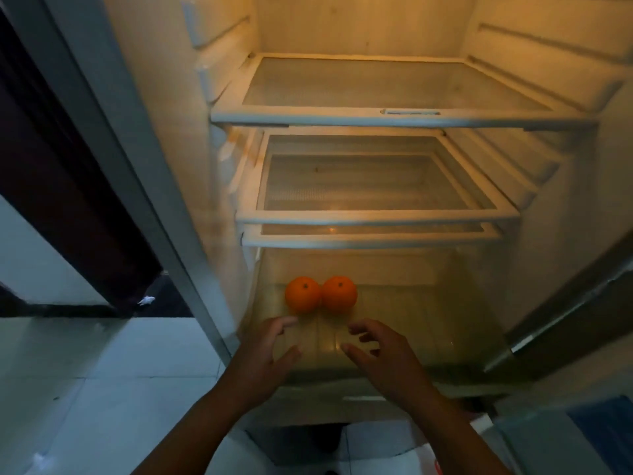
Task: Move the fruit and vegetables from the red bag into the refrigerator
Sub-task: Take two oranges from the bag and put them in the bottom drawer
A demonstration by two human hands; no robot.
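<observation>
Two oranges lie side by side, touching, in the clear drawer [445,330] at the bottom of the open refrigerator: the left orange [302,294] and the right orange [339,293]. My left hand [265,351] and my right hand [380,354] hover over the drawer's front part, just short of the oranges. Both hands have relaxed, spread fingers and hold nothing. The red bag is out of sight, apart from a small red and white patch [436,466] at the bottom edge that I cannot identify.
Above the drawer sit a glass cover [370,238], a middle shelf [376,216] and an upper shelf [394,118], all bare. The fridge's left wall edge [144,186] borders a dark doorway [68,173]. The open fridge door [582,310] stands at right. Pale floor tiles [102,389] lie lower left.
</observation>
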